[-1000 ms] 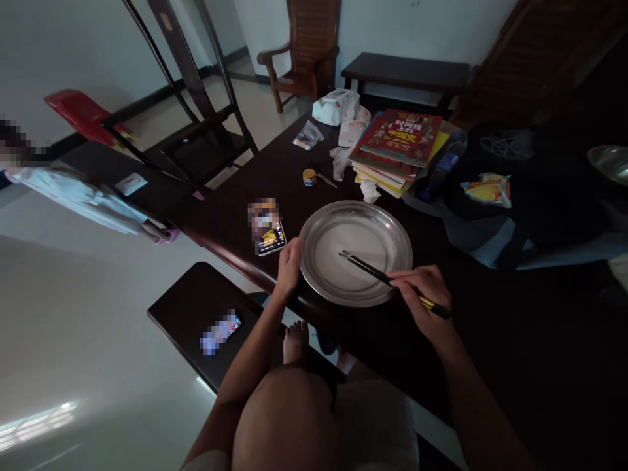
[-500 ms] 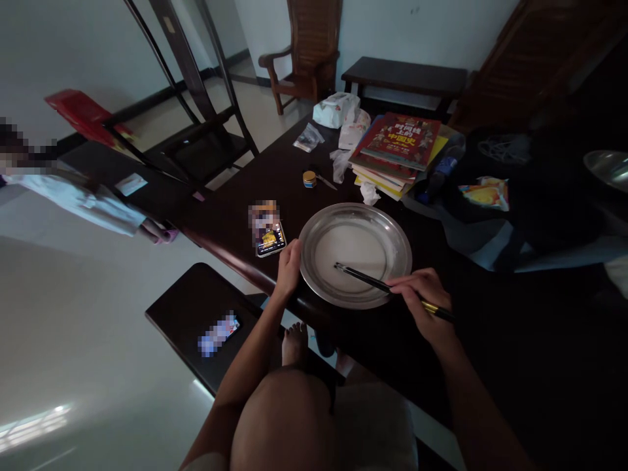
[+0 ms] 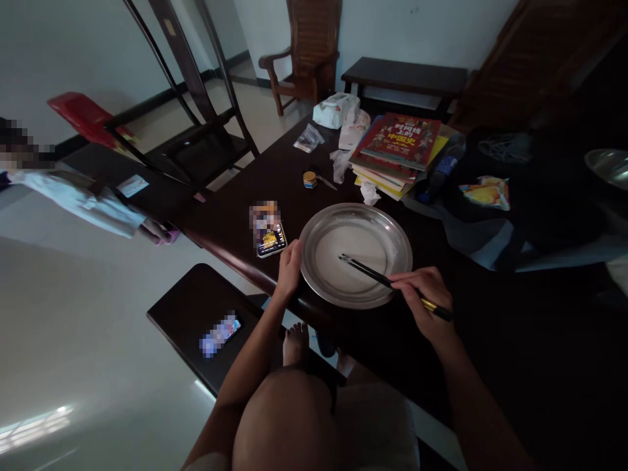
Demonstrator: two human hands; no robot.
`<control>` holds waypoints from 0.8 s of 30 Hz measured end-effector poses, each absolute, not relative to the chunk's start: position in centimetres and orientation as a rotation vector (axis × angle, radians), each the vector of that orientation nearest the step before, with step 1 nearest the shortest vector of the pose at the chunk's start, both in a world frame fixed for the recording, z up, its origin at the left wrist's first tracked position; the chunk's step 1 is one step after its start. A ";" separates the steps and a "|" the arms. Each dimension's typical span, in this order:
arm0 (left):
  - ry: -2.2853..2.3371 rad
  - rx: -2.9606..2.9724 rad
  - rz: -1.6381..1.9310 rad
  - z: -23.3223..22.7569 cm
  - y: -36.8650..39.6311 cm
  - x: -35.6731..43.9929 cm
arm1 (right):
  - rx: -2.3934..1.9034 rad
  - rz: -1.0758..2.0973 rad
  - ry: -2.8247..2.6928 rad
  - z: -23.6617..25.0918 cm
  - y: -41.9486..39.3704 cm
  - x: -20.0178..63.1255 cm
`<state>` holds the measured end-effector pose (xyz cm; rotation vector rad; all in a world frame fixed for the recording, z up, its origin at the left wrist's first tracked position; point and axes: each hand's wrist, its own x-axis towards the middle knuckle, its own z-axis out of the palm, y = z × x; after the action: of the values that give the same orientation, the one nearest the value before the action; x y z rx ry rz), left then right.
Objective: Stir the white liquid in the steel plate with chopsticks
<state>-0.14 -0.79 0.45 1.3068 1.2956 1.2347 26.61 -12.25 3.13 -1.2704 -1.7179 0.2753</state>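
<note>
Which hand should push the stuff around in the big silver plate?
Probably the right hand: it grips the chopsticks, tips over the plate. The left hand rests at the plate's rim.

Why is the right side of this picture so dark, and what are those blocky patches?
Head view: light falls on the pale floor and metal plate; the dark table right of the right hand stays in shadow. Phone screens are pixelated; the wide lens bends edges.
</note>
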 end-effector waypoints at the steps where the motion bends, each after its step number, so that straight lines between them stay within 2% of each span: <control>1: 1.301 1.296 1.236 0.4 -0.8 -0.1 | -1.273 0.275 -1.695 3.1 -12.3 26.7; 24: 1.273 1.328 1.249 0.3 -0.7 -0.2 | -1.242 0.309 -1.689 3.0 -12.2 26.7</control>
<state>-0.24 -0.67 0.27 1.3277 1.2726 1.2491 26.70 -12.18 2.95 -1.2416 -1.6887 0.3093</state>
